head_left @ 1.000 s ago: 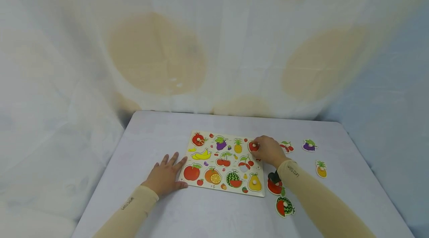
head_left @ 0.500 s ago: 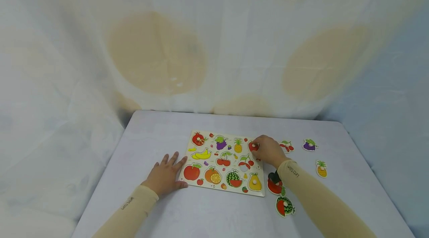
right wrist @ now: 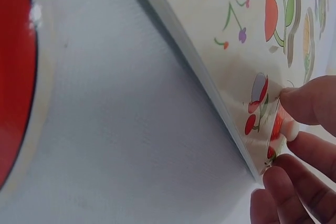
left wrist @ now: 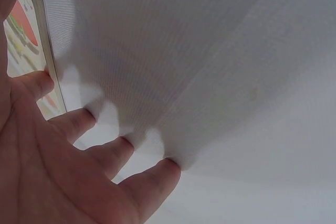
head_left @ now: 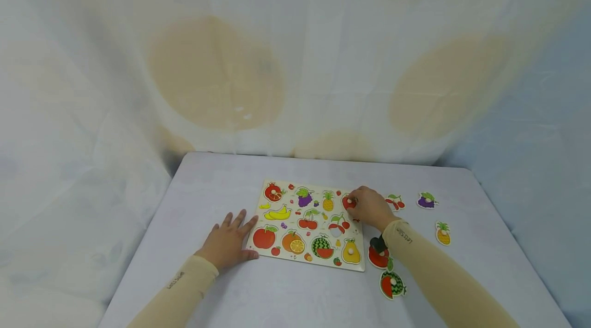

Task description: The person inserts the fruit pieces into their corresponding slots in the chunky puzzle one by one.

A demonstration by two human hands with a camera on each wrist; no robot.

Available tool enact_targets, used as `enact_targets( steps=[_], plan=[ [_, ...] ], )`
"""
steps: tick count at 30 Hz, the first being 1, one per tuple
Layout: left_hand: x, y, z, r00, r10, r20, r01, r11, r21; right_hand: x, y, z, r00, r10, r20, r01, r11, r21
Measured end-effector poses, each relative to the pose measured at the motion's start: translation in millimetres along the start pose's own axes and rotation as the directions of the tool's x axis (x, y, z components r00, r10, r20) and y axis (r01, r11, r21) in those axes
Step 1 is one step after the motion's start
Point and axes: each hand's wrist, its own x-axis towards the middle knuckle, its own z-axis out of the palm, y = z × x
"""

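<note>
A fruit puzzle board (head_left: 295,261) lies flat on the table, printed with several fruits. At its far right corner my right hand (head_left: 369,207) holds a red fruit puzzle piece (right wrist: 277,127), which has a pale knob (right wrist: 290,129). In the right wrist view the thumb and fingers close around this piece, low over the board. My left hand (head_left: 226,240) rests on the table with spread fingers, its thumb and index fingertip at the board's left edge. A knobbed pear piece (head_left: 351,252) sits in the board's near right corner.
Right of the board lie a watermelon piece (head_left: 392,284), a red fruit piece (head_left: 377,259), a cherry piece (head_left: 396,202), a grape piece (head_left: 427,200) and a pineapple piece (head_left: 442,233). A patterned white curtain (head_left: 323,87) hangs behind the table (head_left: 221,174).
</note>
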Motion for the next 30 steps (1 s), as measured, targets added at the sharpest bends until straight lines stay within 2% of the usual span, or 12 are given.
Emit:
enact_targets(
  steps=[14, 21, 30],
  plan=[
    [-0.5, -1.1, 0.7, 1.000, -0.009, 0.014, 0.009, 1.000, -0.022, -4.4, 2.9, -2.0, 0.999, 0.020, 0.046, -0.023, 0.997, 0.071],
    [-1.7, -1.4, 0.4, 1.000, -0.006, 0.015, 0.007, 0.999, -0.032, -13.4, 3.4, -9.9, 0.999, -0.020, 0.036, 0.017, 0.997, 0.075],
    [-2.8, -0.4, -1.9, 1.000, 0.001, 0.015, -0.001, 1.000, -0.011, -24.2, 29.3, -18.0, 1.000, 0.012, 0.015, -0.013, 0.999, 0.040]
  ],
)
